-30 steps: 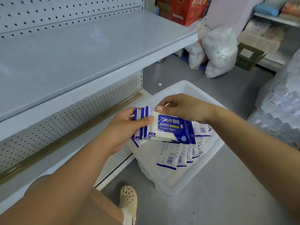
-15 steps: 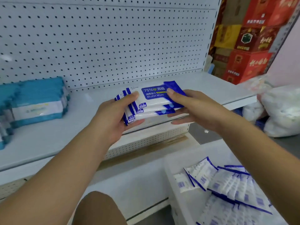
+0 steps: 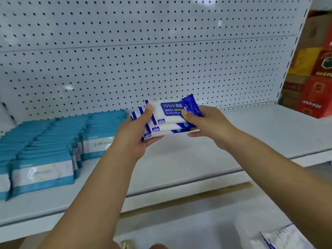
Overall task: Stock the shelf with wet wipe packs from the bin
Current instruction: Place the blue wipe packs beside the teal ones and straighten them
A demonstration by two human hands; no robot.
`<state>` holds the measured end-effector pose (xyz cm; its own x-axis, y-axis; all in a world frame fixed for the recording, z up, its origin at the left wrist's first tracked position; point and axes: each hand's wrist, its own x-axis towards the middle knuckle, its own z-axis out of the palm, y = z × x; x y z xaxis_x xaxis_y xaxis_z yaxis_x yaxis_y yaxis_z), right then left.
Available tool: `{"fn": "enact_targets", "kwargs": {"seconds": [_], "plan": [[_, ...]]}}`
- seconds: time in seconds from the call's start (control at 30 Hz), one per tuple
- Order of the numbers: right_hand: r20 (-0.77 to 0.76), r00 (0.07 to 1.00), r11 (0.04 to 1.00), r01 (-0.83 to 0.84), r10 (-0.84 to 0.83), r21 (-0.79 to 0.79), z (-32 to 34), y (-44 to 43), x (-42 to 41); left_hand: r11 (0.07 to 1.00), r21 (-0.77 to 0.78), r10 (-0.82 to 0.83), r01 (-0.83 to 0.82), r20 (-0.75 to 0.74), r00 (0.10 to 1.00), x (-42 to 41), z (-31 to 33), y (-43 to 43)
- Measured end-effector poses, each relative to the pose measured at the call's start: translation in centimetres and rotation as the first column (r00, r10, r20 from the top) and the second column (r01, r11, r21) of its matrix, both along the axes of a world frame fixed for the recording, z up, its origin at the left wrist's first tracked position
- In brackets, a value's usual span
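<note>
While the hands were low over the bin a second ago, they are now up high, out over the shelf (image 3: 251, 133). They have also moved closer to the wall with holes (image 3: 161, 60) in front of them.

The left hand (image 3: 136, 133) grips the left end of a small stack of wet wipe packs (image 3: 168, 114), thumb on top and fingers under. The right hand (image 3: 208, 126) grips the right end the same way. Both hands are closed on the stack, so neither one is free.

The stack sits between the two hands, over the bare part of the shelf. It looks like it is not touching the shelf yet.

Left of the left hand stand rows of teal packs (image 3: 53, 150), near but apart. Far to the right of the right hand are red boxes (image 3: 316, 90). Under the right arm a few spare packs (image 3: 283, 237) peek in. I cannot make out the bin's edge.

I think the carrying part is almost done. Next the stack should go down flat, maybe just beside the teal packs. The packs look soft and slippery, so they could slide apart if the hands let go too soon. More packs wait below, so more trips are needed.
</note>
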<state>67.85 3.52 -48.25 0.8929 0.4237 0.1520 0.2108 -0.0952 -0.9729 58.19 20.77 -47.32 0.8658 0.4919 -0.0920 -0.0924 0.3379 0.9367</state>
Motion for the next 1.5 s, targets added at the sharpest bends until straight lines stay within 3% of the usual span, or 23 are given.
{"fn": "enact_targets", "kwargs": {"seconds": [0.2,0.37,0.5,0.67,0.83,1.03,1.2,1.4,1.5], "plan": [[-0.099,0.994,0.997,0.057,-0.052,0.047,-2.0,6.6,3.6,0.976,0.022,0.217,-0.219,0.061,0.974,3.0,-0.9,5.0],[-0.252,0.965,0.973,-0.016,0.076,0.231,-2.5,12.3,7.1,0.925,0.010,0.376,-0.380,0.130,0.917,4.2,-1.4,9.2],[-0.304,0.937,0.901,-0.025,0.172,0.433,-2.2,16.0,9.7,0.860,-0.041,0.508,-0.509,0.169,0.845,5.1,-1.8,11.9],[-0.268,0.961,0.885,0.062,0.073,0.462,-4.6,17.9,11.9,0.738,-0.086,0.670,-0.669,0.208,0.712,5.9,-2.9,15.0],[-0.063,0.972,0.936,0.234,-0.225,0.263,-7.6,17.7,13.1,0.642,-0.116,0.758,-0.758,0.244,0.605,6.0,-3.8,16.4],[0.271,0.914,0.938,0.335,-0.303,-0.083,-9.4,18.1,13.9,0.663,-0.123,0.742,-0.738,0.238,0.627,6.6,-4.0,15.0],[0.410,0.870,0.919,0.363,-0.275,-0.155,-9.3,19.1,14.0,0.656,-0.084,0.743,-0.750,0.249,0.622,6.4,-4.0,15.3],[0.347,0.883,0.926,0.367,-0.318,-0.087,-9.3,18.7,14.5,0.684,-0.069,0.716,-0.726,0.254,0.650,6.5,-4.0,14.8],[0.376,0.824,0.881,0.471,-0.424,-0.039,-8.3,17.9,14.1,0.740,-0.064,0.658,-0.669,0.273,0.702,6.5,-4.0,14.4]]}}
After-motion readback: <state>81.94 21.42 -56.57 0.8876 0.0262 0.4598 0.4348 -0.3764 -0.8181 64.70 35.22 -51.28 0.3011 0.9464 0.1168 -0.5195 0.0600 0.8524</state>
